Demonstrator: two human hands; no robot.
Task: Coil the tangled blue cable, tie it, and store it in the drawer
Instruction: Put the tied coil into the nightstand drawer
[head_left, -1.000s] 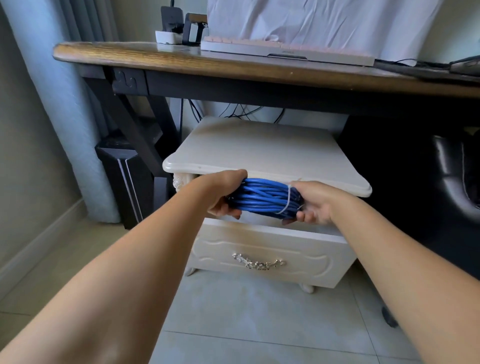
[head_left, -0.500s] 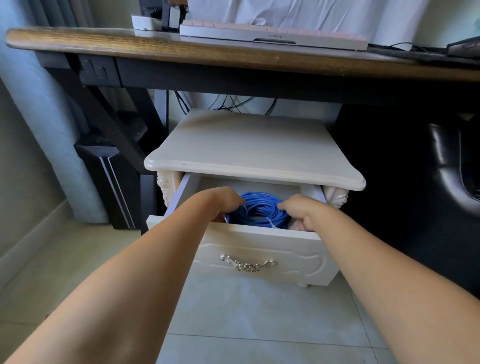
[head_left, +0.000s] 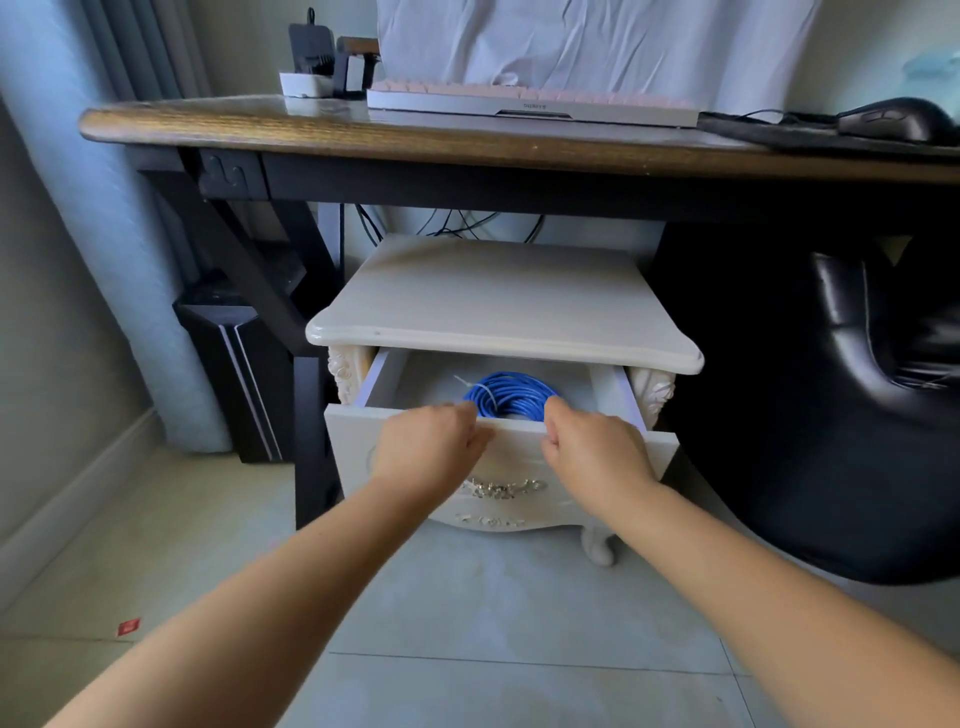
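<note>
Head view: I see the blue cable coil (head_left: 511, 392) lying inside the open drawer (head_left: 353, 434), about midway across it. A white tie (head_left: 480, 391) binds the coil on its left side, and the tie's loose tail sticks up.

The left hand (head_left: 431, 441) hangs over the drawer's front edge, left of the coil. Its grip is loosely curled and clamped on nothing. The right hand (head_left: 592, 449) sits over the same edge, right of the coil, its grip likewise slack and holding nothing. Both sets of fingertips are just beside the coil, and I cannot tell whether they touch it.

An ornate metal handle (head_left: 501, 488) shows on the drawer's front, between the wrists. The drawer belongs to a white nightstand (head_left: 498, 301), which stands under a wooden bench (head_left: 415, 137). Above the drawer, the bench carries a keyboard (head_left: 530, 101) and a black mouse (head_left: 893, 119). A black chair (head_left: 857, 415) stands to the drawer's right.
</note>
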